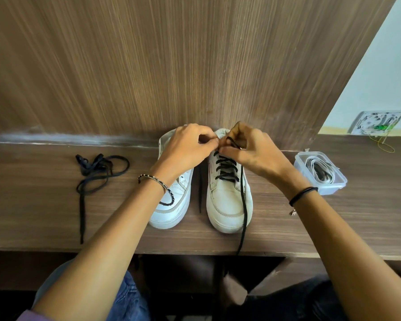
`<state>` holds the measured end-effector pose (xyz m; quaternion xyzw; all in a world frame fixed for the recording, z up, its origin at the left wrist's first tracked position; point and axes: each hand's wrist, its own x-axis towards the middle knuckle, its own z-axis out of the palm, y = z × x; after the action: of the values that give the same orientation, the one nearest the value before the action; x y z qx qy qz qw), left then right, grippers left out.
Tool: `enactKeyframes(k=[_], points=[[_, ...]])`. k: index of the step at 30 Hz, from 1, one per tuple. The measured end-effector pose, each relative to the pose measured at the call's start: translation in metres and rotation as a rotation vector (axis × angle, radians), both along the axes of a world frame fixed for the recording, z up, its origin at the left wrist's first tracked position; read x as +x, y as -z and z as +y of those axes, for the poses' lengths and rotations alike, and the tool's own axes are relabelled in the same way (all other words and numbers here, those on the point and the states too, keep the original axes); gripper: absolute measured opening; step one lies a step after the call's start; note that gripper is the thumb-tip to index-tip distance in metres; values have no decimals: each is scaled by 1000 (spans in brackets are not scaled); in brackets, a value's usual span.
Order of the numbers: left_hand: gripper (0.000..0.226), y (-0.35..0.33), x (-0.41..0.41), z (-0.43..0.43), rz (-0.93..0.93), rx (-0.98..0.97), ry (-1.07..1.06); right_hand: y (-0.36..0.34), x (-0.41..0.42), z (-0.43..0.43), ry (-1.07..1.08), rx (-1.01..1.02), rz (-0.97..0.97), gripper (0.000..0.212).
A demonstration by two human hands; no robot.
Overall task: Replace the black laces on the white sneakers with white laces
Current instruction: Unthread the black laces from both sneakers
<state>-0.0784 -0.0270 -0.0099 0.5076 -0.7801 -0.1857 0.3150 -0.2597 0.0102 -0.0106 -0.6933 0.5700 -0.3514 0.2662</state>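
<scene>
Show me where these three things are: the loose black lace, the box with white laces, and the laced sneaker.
loose black lace [81,216]: head view, on its straight tail.
box [332,189]: head view, on its near wall.
laced sneaker [227,205]: head view, on its toe cap.

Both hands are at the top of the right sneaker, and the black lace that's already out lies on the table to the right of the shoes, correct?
No. The head view shows the loose black lace lying on the table to the left of the shoes, not the right. The left hand and right hand are at the top of the right sneaker.
</scene>
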Motion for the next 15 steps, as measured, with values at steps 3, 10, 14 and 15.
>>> enactKeyframes(k=[3,10,14,15], points=[[17,-1,0,0,0,6,6,1,3,-1,-29,-85,219,13],[17,1,1,0,19,14,14,4,0,-5,168,19,-498,21],[16,1,0,0,-10,9,-1,3,-1,-12,345,46,-1008,34],[16,2,0,0,-1,10,3,5,0,-14,370,35,-1064,34]])
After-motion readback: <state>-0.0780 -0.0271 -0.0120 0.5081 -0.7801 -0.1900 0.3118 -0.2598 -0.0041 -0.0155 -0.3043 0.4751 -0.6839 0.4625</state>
